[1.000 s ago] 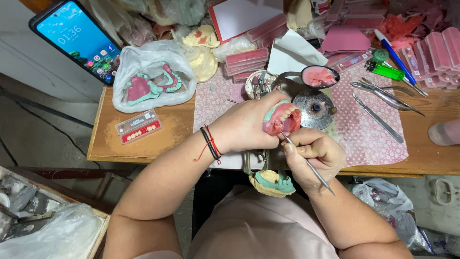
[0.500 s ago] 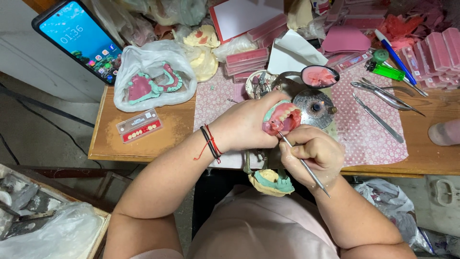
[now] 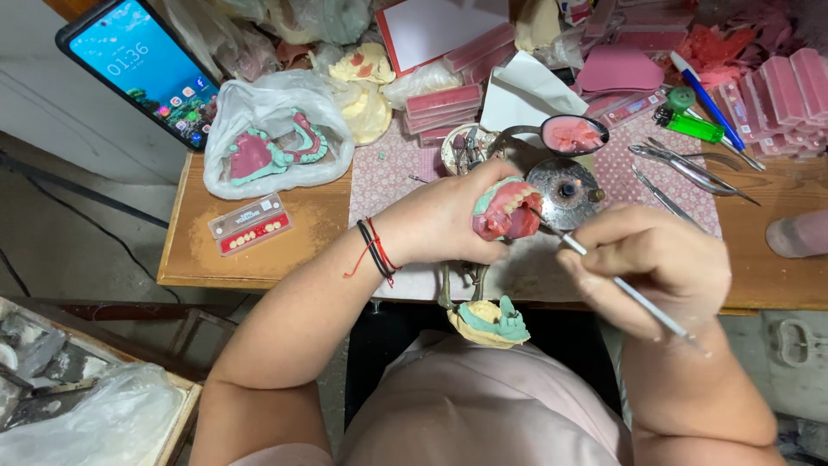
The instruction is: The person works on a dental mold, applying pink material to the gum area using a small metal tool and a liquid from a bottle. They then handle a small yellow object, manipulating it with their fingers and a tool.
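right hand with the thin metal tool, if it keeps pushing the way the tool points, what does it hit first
Probably the pink wax denture with white teeth held in the left hand; the thin metal tool in the right hand already has its tip at it.

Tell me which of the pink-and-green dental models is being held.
The pink wax denture with white teeth, gripped in the left hand. The others lie inside the clear plastic bag or sit at the wooden table's near edge.

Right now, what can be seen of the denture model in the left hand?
The denture model is pink, wax-like gum with a curved row of whitish teeth, on a pale green base that shows at its left edge. The left hand grips it from the left, above the wooden table. The tip of a thin metal tool, held in the right hand, touches its right side.
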